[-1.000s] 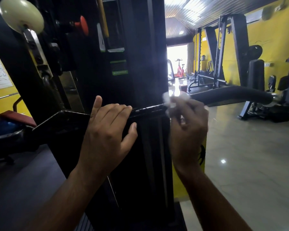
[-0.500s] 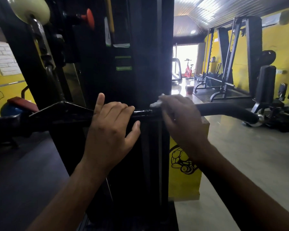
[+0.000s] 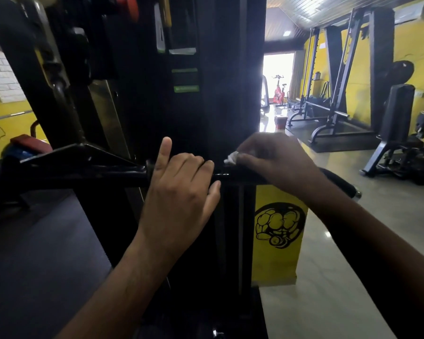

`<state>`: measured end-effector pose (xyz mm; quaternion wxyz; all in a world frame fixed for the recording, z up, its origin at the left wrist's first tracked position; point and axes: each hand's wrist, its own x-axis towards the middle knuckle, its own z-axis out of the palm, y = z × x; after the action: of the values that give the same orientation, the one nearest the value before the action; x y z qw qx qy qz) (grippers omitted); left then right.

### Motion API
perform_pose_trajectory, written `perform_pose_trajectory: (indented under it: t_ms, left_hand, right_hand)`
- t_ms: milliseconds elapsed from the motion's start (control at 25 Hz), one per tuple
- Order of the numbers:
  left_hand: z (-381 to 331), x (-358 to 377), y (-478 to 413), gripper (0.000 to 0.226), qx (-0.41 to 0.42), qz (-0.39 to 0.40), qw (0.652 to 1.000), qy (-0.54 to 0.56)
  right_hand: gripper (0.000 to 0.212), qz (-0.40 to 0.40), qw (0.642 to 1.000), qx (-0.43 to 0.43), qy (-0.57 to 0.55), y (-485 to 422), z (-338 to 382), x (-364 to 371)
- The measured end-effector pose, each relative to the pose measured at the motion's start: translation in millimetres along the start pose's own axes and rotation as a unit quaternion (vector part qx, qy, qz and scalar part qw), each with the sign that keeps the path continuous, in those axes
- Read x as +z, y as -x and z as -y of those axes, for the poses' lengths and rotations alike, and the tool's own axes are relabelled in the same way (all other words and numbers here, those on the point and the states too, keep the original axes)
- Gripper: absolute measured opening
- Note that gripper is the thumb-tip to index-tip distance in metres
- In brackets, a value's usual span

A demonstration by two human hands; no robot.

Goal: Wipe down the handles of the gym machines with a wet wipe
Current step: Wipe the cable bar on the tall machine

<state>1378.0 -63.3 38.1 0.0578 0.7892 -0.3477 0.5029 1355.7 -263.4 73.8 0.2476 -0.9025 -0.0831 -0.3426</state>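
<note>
wipe pressed on bar, both hands on it

left hand [image 3: 179, 192] grasps the black bar [image 3: 83, 176] from above – most fingers curled over the top, thumb under the front, index finger sticking straight up off it. right hand [image 3: 277, 157] sits on the same bar just right of the left one, not touching it. its fingers are bent down, pinching a white wipe [image 3: 231, 158] against the top of the bar. only a small crumpled corner of the wipe shows, poking out past the fingertips toward the left hand; the rest is hidden under the hand. a short bare stretch of bar with a glint lies between the two hands. the bar runs level across the view in front of a dark upright column [image 3: 220, 69]. its right end bends down into a padded grip [image 3: 340, 181], partly hidden behind the right forearm. below the right hand a yellow panel [image 3: 279, 260] with a black muscle drawing stands beside the column. far back – a red bike [image 3: 278, 92], a black rack [image 3: 338, 81] and a seat machine [image 3: 397, 113] on the right.
</note>
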Motion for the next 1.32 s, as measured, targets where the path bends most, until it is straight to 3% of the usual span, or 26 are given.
perform_pose_trajectory:
  t_ms: [120,240,400,520,680,800,920,960,1000,1080,1120,1160,1200,1240,1320]
  left_hand:
    - [3,3,2,0.032,0.004,0.018,1.000,-0.012]
    - [3,7,6,0.031,-0.003,0.038,0.999,-0.014]
    - [3,10,5,0.032,-0.006,0.056,0.998,-0.038]
    - [1,13,4,0.033,-0.010,0.067,0.997,-0.049]
    - [-8,16,-4,0.032,-0.019,0.067,0.995,-0.065]
    - [-16,22,-9,0.031,-0.036,0.078,0.994,-0.062]
    - [-19,28,-11,0.032,-0.052,0.071,0.995,-0.054]
    - [-18,30,-11,0.032,-0.058,0.067,0.995,-0.045]
    - [-18,30,-12,0.032,-0.062,0.064,0.995,-0.035]
    - [-18,30,-12,0.030,-0.066,0.061,0.995,-0.031]
    - [-19,30,-12,0.030,-0.067,0.062,0.995,-0.036]
    - [-20,30,-12,0.031,-0.067,0.066,0.995,-0.041]
    - [-21,30,-12,0.031,-0.067,0.069,0.994,-0.044]
    - [-21,30,-12,0.032,-0.068,0.069,0.994,-0.047]
    - [-20,28,-12,0.032,-0.071,0.066,0.994,-0.052]
  right_hand:
    - [0.008,0.019,0.998,-0.064,0.010,-3,9,12]
    - [0.016,0.066,0.997,0.020,0.033,-7,-2,21]
    - [0.021,0.119,0.992,0.000,0.043,-16,-10,26]
    - [0.024,0.136,0.987,0.071,0.048,-19,-25,23]
    - [0.027,-0.027,0.999,-0.003,-0.031,17,-25,39]
    - [0.026,-0.177,0.977,0.043,-0.107,42,-27,61]
    - [0.016,-0.225,0.952,0.059,-0.201,63,-8,93]
    - [0.014,-0.245,0.915,0.117,-0.299,67,1,103]
    - [0.012,-0.262,0.833,0.212,-0.440,67,8,110]
    - [0.009,-0.232,0.572,0.358,-0.701,56,17,114]
    - [0.012,-0.214,0.469,0.385,-0.765,49,16,115]
    - [0.017,-0.205,0.391,0.401,-0.803,43,15,116]
    - [0.021,-0.198,0.327,0.404,-0.831,38,15,117]
    - [0.021,-0.185,0.286,0.401,-0.850,35,14,116]
    - [0.018,-0.143,0.264,0.407,-0.863,30,14,113]
